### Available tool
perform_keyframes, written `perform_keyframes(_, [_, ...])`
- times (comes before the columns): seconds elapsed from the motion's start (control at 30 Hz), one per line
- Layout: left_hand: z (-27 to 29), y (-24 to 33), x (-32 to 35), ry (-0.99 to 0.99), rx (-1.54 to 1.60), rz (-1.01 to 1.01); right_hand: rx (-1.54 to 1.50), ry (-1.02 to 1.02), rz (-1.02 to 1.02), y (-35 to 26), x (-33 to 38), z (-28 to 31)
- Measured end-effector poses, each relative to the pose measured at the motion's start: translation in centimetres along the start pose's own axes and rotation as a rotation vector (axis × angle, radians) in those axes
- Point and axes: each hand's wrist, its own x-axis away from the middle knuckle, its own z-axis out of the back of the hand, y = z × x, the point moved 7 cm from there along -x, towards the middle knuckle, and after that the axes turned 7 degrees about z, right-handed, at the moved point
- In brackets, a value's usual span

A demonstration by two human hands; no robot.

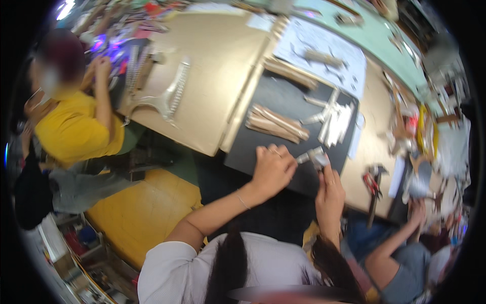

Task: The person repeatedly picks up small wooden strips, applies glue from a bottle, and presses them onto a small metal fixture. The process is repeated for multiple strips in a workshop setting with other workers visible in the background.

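Above the near edge of a black mat [248,152], my two hands are close together. My left hand [273,169] is closed, its fingertips pinching one end of a short pale strip [304,157]. The strip's other end meets a small whitish, shiny piece [319,159] gripped between the thumb and fingers of my right hand [330,190]. Blur hides how the two join. Beyond my hands on the mat lie a bundle of tan strips [277,123] and, to its right, a loose pile of white strips [338,125].
Another bundle of tan strips [291,73] lies at the mat's far edge. Behind it a white sheet [298,38] carries dark curved pieces. A hammer [375,195] and red-handled pliers [371,183] lie to the right. Co-workers sit at left, in a yellow shirt [78,126], and at right.
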Motion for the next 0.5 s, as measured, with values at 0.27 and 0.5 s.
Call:
perform_keyframes(0.27, [0.4,-0.4,0.0,0.002,0.074,0.053,0.14,-0.092,-0.021,0.5,0.1,-1.1])
perform_keyframes(0.5, [0.2,0.0,-0.1,0.031,0.039,0.004,0.071,-0.031,0.009,-0.7,-0.2,0.0])
